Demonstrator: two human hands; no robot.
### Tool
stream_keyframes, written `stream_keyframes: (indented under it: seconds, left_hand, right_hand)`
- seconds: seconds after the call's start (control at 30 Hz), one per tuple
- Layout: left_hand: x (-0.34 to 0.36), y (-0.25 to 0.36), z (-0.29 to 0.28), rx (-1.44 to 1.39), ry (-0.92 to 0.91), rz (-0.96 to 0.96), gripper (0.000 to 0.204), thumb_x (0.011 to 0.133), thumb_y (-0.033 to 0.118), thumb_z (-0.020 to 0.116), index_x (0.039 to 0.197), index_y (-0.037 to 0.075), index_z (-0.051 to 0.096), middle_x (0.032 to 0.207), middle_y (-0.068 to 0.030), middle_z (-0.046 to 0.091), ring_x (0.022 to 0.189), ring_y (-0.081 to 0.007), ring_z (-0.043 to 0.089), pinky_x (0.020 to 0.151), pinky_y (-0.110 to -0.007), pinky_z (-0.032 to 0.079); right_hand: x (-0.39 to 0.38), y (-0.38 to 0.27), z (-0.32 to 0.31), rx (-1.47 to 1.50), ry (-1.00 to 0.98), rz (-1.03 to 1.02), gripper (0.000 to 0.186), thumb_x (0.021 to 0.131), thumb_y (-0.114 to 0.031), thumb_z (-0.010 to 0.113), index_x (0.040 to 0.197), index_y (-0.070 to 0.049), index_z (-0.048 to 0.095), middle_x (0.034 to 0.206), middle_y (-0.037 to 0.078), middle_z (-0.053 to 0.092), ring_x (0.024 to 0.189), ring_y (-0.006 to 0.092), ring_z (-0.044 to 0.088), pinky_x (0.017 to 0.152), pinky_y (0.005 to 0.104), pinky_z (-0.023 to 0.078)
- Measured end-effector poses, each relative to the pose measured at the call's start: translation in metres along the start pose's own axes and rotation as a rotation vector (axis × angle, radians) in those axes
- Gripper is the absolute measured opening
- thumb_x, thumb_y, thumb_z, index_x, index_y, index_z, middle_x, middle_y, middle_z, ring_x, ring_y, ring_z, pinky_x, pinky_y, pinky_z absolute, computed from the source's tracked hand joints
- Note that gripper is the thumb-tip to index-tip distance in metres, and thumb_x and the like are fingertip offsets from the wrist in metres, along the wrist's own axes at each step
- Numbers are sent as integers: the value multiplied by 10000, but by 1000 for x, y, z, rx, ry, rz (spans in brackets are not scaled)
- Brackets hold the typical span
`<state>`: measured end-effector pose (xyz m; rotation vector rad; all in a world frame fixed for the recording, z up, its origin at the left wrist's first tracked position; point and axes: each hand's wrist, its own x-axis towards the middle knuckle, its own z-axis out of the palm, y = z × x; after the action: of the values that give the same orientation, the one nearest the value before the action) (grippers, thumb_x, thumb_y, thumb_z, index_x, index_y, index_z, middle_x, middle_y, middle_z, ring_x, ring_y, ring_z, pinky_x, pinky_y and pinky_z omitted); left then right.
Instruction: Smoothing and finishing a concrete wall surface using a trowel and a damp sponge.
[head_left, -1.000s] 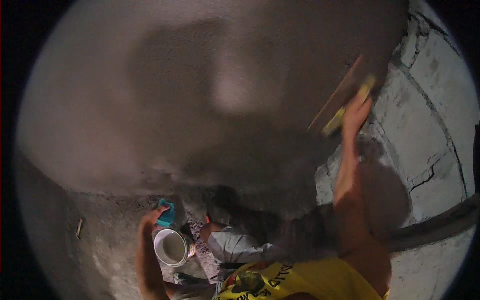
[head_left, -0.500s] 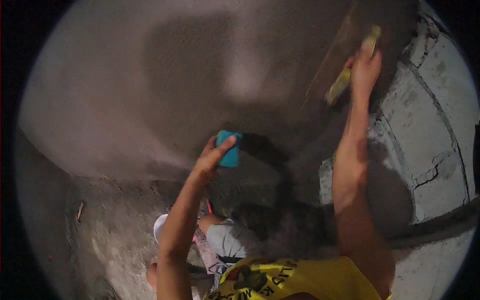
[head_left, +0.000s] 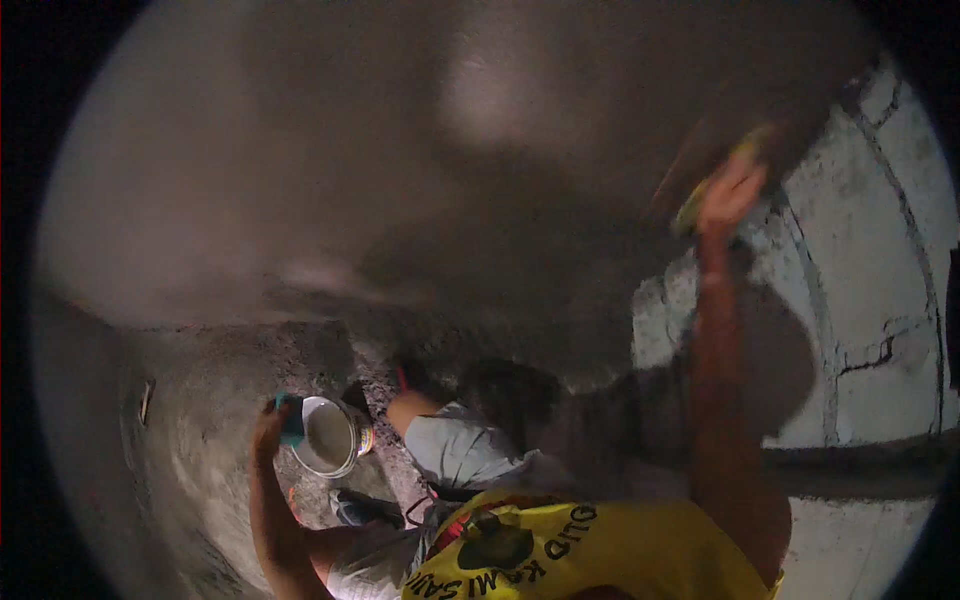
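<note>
At the lower left, my left hand (head_left: 268,428) is closed round a teal sponge (head_left: 291,420). The sponge is beside the left rim of a white bucket (head_left: 353,440); whether they touch I cannot tell. Greyish contents show inside the bucket. Up on the right, my right hand (head_left: 733,195) grips what looks like a yellow-handled float (head_left: 690,210), blurred by motion. It lies over the damp, dark grey plastered wall (head_left: 560,230), close to the plaster's right edge. My fingers hide the middle of the handle.
Bare pale blockwork (head_left: 870,290) with dark joints borders the plaster on the right. A dark ledge (head_left: 860,470) runs below it. The rough floor (head_left: 200,400) has a small stick (head_left: 147,402) at far left. My bent legs are beside the bucket.
My left hand has carried the sponge from in front of the wall down and left to the bucket. The right hand and float have moved lower. More of the bucket shows.
</note>
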<state>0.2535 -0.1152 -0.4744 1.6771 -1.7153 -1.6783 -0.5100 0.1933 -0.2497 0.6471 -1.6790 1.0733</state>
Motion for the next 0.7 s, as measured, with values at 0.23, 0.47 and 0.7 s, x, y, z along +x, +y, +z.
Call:
stream_keyframes:
  seconds: [0.23,0.47,0.7]
  left_hand:
    - [45,-94,45,227,-206,-145,423,818,262,693,1164,30,619,1083,-108,660,901,-216,643,709,-373,539]
    - [75,-171,33,894,-198,95,714,736,357,764,1339,78,503,1274,-202,587,1167,-316,576,983,-428,453]
    - [46,-175,133,857,564,-72,633,722,330,724,1288,125,529,1209,-289,583,1110,-483,569,987,-526,443]
  right_hand:
    - [-8,68,-5,-455,210,-415,389,1020,-294,416,1189,45,506,998,124,539,873,224,533,784,391,463]
    - [-270,-44,-12,281,-805,617,308,1011,-299,481,1135,-23,540,950,103,660,871,270,645,782,398,488]
    - [-332,-150,-27,390,-1653,-246,473,910,-451,616,1182,-64,614,1112,190,645,1096,414,579,877,484,486]
